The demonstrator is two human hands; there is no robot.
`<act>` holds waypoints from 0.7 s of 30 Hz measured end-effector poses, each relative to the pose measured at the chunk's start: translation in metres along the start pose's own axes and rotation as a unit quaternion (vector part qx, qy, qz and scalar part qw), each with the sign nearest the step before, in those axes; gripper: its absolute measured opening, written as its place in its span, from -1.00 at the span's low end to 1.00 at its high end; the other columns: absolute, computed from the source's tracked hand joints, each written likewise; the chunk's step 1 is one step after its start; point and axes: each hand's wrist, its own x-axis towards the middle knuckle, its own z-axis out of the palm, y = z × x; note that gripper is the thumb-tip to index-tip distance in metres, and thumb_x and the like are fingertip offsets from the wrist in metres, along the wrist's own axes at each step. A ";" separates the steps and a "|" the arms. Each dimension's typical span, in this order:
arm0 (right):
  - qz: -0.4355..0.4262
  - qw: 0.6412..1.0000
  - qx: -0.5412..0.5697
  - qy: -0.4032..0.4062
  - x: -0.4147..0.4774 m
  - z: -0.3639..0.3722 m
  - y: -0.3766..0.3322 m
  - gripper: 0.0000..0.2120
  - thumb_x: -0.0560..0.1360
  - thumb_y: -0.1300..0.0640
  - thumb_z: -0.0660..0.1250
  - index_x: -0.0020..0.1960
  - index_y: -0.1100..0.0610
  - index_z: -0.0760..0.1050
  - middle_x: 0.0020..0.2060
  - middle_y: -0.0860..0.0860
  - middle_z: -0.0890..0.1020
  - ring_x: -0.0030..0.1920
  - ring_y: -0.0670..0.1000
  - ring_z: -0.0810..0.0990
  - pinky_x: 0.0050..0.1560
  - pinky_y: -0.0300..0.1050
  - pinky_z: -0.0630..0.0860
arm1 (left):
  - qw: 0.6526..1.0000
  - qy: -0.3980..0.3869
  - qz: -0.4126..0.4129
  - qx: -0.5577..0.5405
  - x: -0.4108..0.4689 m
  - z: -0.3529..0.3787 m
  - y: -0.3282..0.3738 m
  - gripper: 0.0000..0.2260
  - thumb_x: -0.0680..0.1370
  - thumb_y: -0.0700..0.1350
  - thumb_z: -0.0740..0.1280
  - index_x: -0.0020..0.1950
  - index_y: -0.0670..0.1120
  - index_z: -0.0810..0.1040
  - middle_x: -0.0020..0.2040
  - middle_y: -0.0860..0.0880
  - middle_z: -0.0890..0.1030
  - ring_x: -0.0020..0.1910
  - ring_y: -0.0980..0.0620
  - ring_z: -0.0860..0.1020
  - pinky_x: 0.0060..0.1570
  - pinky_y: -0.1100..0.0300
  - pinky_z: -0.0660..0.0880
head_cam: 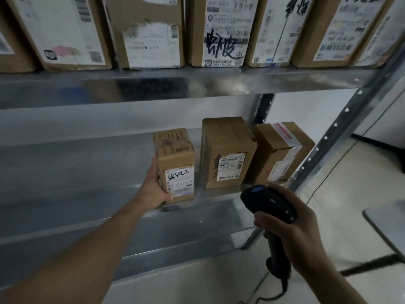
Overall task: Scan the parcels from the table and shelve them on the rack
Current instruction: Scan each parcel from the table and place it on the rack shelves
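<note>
Left hand [153, 188] grips small box [175, 154] by its left side; box upright at front of middle shelf [65, 167] of rack [341, 121], label facing out. Just right of it stands taller box [228, 145], tilted box [282, 148] beyond. Right hand [300, 231] curled round black scanner [269, 202] handle, near shelf's right end

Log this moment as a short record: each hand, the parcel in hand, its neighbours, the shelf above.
left hand: grips the small parcel from its left side
parcel state: upright at the front edge of the middle shelf, handwritten label facing out
right hand: grips the black scanner in front of the rack
neighbours: taller box and taped box stand to the parcel's right, same shelf
upper shelf: row of labelled boxes side by side
</note>
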 end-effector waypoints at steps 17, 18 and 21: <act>0.037 0.998 -0.007 0.043 -0.009 0.007 0.003 -0.34 0.08 -0.11 0.60 0.16 -0.36 0.55 0.03 -0.19 0.72 0.02 0.13 0.72 0.11 0.32 0.62 | 0.999 -0.011 0.034 0.015 0.039 0.023 -0.008 -0.09 0.28 -0.52 0.51 0.50 -0.02 0.24 0.09 0.12 0.54 -0.01 0.23 0.55 -0.21 0.50 0.49; 0.037 0.998 -0.003 0.043 -0.011 0.006 0.004 -0.29 0.06 -0.15 0.59 0.21 -0.29 0.54 0.03 -0.18 0.72 0.02 0.14 0.72 0.12 0.34 0.61 | 0.999 -0.013 0.027 0.023 0.039 0.023 -0.009 -0.10 0.30 -0.51 0.51 0.51 -0.02 0.23 0.11 0.08 0.55 0.00 0.25 0.54 -0.21 0.51 0.49; 0.036 0.998 0.000 0.045 -0.018 0.003 0.008 -0.24 0.05 -0.16 0.58 0.25 -0.21 0.55 0.03 -0.15 0.72 0.01 0.17 0.72 0.07 0.32 0.64 | 0.998 -0.021 0.007 0.053 0.037 0.023 -0.010 -0.10 0.36 -0.45 0.50 0.54 0.03 0.18 0.20 0.02 0.55 0.00 0.25 0.54 -0.11 0.45 0.49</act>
